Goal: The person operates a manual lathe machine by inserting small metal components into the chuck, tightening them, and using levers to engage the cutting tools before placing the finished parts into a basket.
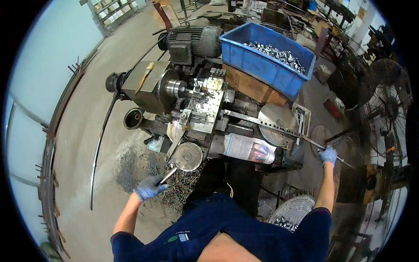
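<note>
A small, greasy lathe stands in front of me, its round steel chuck (pixel 175 88) facing the slide plate (pixel 206 105), which is strewn with metal chips. My left hand (pixel 149 187), in a grey-blue glove, is closed around a short metal handle (pixel 168 175) beside a round disc (pixel 188 157) at the lathe's front. Far to the right, my gloved right hand (pixel 327 156) wraps round the rod end of a long lever bar (pixel 270 125) with a row of holes. That bar runs leftward to the slide. Whether a workpiece sits in the chuck is too small to tell.
Behind the lathe, a blue bin (pixel 262 59) holds many small metal parts. A brush (pixel 144 78) lies on the headstock near the motor (pixel 192 43). Metal shavings (pixel 163 192) cover the floor below. A woven basket (pixel 301 203) is at lower right; a fan (pixel 386 107) stands farther right.
</note>
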A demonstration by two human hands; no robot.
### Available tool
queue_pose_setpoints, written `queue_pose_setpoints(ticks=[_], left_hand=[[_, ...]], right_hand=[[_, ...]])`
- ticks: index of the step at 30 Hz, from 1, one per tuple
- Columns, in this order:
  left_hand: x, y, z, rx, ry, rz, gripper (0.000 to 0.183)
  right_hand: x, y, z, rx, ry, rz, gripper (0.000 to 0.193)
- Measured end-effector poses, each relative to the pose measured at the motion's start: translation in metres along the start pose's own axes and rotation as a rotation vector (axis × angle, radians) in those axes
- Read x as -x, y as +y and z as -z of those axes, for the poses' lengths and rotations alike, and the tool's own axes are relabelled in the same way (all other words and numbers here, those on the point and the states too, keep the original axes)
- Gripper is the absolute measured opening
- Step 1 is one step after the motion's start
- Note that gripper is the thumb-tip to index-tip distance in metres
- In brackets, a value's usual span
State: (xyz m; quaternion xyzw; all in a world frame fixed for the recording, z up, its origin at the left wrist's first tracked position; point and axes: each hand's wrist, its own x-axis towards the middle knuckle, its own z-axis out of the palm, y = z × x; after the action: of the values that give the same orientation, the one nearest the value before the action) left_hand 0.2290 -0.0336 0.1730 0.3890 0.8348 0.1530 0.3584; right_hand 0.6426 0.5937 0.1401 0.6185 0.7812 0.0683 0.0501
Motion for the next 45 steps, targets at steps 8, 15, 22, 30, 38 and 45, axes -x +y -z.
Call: queue_pose_setpoints(ticks=[8, 15, 22, 30, 38, 45], left_hand=[[-0.018, -0.006, -0.017, -0.168, 0.122, 0.099, 0.029], [-0.018, -0.020, -0.029, -0.097, 0.259, 0.001, 0.029], [-0.020, 0.001, -0.020, -0.162, 0.184, 0.098, 0.028], [-0.019, -0.019, -0.025, -0.138, 0.129, 0.146, 0.025], [-0.023, -0.004, -0.011, -0.120, 0.081, 0.035, 0.028], [-0.036, -0.129, 0.010, 0.802, -0.017, 0.214, 0.066]], right_hand=[[0.110, 0.005, -0.030, -0.101, 0.043, -0.125, 0.045], [0.150, -0.012, -0.018, -0.166, -0.019, -0.140, 0.047], [0.157, -0.011, -0.038, -0.233, 0.075, -0.143, 0.047], [0.105, -0.010, -0.047, 0.051, 0.297, 0.022, 0.049], [-0.057, -0.060, -0.002, 0.022, 0.233, -0.094, 0.055], [-0.015, -0.099, -0.015, -0.042, 0.341, 0.181, 0.068]])
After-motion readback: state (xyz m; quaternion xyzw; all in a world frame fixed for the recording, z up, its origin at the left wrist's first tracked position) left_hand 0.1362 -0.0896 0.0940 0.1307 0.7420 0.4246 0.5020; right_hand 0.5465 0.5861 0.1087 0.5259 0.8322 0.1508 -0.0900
